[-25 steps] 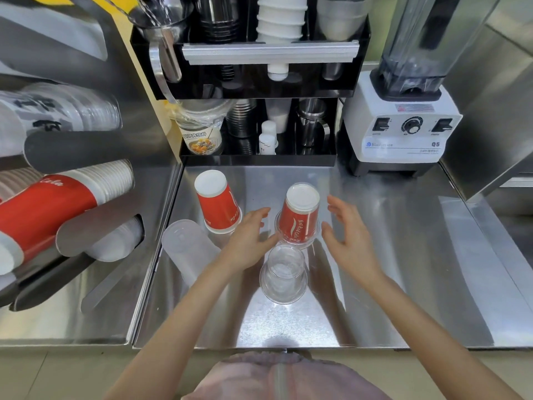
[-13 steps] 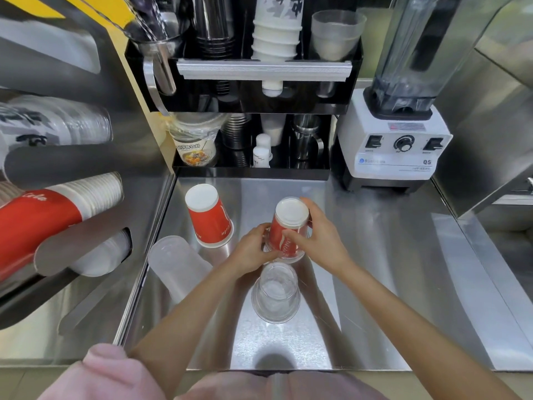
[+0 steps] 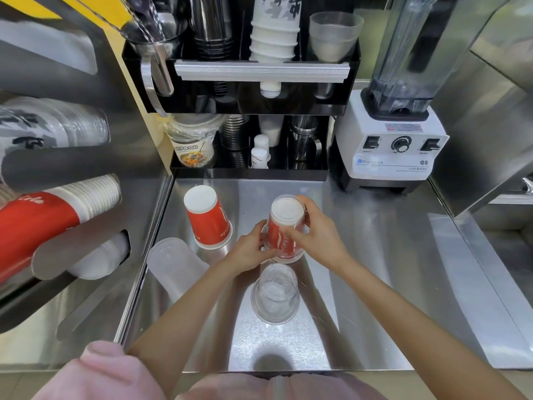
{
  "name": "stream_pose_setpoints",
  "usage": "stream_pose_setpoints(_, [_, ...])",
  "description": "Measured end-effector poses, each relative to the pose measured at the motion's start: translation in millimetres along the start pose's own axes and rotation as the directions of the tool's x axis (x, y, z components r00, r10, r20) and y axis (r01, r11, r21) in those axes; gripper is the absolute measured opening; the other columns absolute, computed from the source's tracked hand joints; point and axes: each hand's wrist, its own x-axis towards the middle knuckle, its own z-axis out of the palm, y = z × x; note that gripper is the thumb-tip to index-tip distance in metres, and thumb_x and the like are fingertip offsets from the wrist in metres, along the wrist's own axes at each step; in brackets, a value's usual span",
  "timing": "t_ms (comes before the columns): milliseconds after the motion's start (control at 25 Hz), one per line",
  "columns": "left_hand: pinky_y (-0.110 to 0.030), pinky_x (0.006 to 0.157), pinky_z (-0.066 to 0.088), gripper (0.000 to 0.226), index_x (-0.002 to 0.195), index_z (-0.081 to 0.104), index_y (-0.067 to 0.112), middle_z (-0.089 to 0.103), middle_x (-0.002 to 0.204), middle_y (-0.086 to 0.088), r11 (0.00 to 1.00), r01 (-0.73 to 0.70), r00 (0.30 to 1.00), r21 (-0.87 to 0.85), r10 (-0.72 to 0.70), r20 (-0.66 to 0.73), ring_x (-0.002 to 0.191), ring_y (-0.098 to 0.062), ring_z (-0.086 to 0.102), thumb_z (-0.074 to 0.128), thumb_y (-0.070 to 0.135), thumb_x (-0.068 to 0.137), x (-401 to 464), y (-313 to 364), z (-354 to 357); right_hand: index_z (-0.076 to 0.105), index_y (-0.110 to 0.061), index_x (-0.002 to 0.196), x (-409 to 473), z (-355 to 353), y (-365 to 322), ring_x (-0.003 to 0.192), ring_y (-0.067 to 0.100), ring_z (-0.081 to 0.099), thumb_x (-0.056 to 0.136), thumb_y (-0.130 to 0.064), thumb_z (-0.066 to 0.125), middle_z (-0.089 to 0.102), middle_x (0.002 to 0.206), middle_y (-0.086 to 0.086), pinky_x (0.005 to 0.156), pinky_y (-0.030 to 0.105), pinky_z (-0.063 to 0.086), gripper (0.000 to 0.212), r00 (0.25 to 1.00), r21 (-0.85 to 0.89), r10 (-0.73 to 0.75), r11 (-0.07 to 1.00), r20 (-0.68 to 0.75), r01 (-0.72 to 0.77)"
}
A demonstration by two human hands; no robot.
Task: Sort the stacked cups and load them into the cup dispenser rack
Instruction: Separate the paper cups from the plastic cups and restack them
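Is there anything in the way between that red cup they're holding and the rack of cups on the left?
Yes. Both hands grip the red cup; leftward stand another upside-down red cup and a frosted plastic cup on the counter. Lifted over them, its path to the dispenser rack looks clear.

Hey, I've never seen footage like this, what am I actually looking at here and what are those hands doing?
This is a camera worn on a person's head, looking down at a steel counter. There is no robot, only two bare hands. The left hand and right hand both grip an upside-down red cup stack that seems to have a clear cup over it. Nearby stand another red cup, a clear cup and a frosted cup. The cup dispenser rack is on the left, a blender behind.
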Motion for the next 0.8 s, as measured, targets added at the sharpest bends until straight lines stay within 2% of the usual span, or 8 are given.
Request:
stream_pose_setpoints(120, [-0.039, 0.105, 0.042, 0.078, 0.138, 0.022, 0.017, 0.052, 0.134, -0.013, 0.999, 0.001, 1.000, -0.053, 0.000, 0.014, 0.118, -0.025, 0.055, 0.069, 0.025, 0.077, -3, 7, -4, 0.043, -0.022, 0.125, 1, -6, -7, 0.114, 0.015, 0.053, 0.074, -0.019, 0.071, 0.055, 0.121, -0.005, 0.097, 0.027, 0.042, 0.059, 1.000, 0.023, 0.008, 1.000, -0.004, -0.008])
stream_pose_setpoints(240, [-0.023, 0.096, 0.039, 0.069, 0.136, 0.028, 0.014, 0.050, 0.135, -0.005, 0.998, -0.060, 0.998, -0.017, 0.059, -0.018, 0.121, -0.019, 0.051, 0.066, 0.023, 0.079, -5, 16, -9, 0.039, -0.023, 0.130, 4, -11, -16, 0.115, 0.012, 0.051, 0.075, -0.022, 0.071, 0.055, 0.126, -0.002, 0.093, 0.023, 0.039, 0.063, 1.000, 0.010, 0.001, 1.000, -0.003, -0.001])
stream_pose_setpoints(440, [-0.031, 0.104, 0.035, 0.075, 0.139, 0.026, 0.016, 0.043, 0.143, -0.003, 0.986, -0.159, 0.981, 0.044, 0.162, -0.103, 0.130, -0.019, 0.042, 0.067, 0.031, 0.078, -10, 29, -23, 0.032, -0.024, 0.137, 2, -25, -36, 0.127, 0.012, 0.044, 0.077, -0.023, 0.069, 0.047, 0.139, -0.004, 0.098, 0.018, 0.031, 0.070, 0.998, -0.008, -0.047, 0.999, -0.038, 0.046])
stream_pose_setpoints(600, [-0.031, 0.107, 0.032, 0.075, 0.139, 0.026, 0.020, 0.039, 0.145, -0.001, 0.967, -0.240, 0.946, 0.081, 0.252, -0.204, 0.131, -0.016, 0.038, 0.067, 0.031, 0.078, -29, 43, -32, 0.031, -0.025, 0.137, -11, -36, -58, 0.126, 0.005, 0.042, 0.077, -0.023, 0.070, 0.044, 0.140, -0.009, 0.097, 0.010, 0.031, 0.072, 0.990, -0.010, -0.128, 0.992, -0.060, 0.128])
stream_pose_setpoints(720, [-0.025, 0.104, 0.030, 0.073, 0.138, 0.028, 0.020, 0.039, 0.143, -0.001, 0.951, -0.288, 0.918, 0.111, 0.307, -0.250, 0.129, -0.014, 0.039, 0.067, 0.029, 0.077, -50, 49, -33, 0.031, -0.026, 0.137, -27, -41, -70, 0.125, 0.000, 0.042, 0.076, -0.025, 0.070, 0.045, 0.133, -0.016, 0.098, 0.005, 0.031, 0.073, 0.983, -0.001, -0.169, 0.986, -0.066, 0.169])
stream_pose_setpoints(800, [-0.020, 0.100, 0.031, 0.073, 0.137, 0.029, 0.021, 0.042, 0.138, 0.001, 0.941, -0.311, 0.902, 0.133, 0.337, -0.271, 0.122, -0.008, 0.042, 0.068, 0.031, 0.076, -63, 51, -33, 0.031, -0.029, 0.137, -39, -44, -76, 0.125, -0.003, 0.042, 0.075, -0.026, 0.070, 0.045, 0.133, -0.019, 0.104, 0.012, 0.031, 0.073, 0.982, 0.016, -0.177, 0.984, -0.069, 0.179])
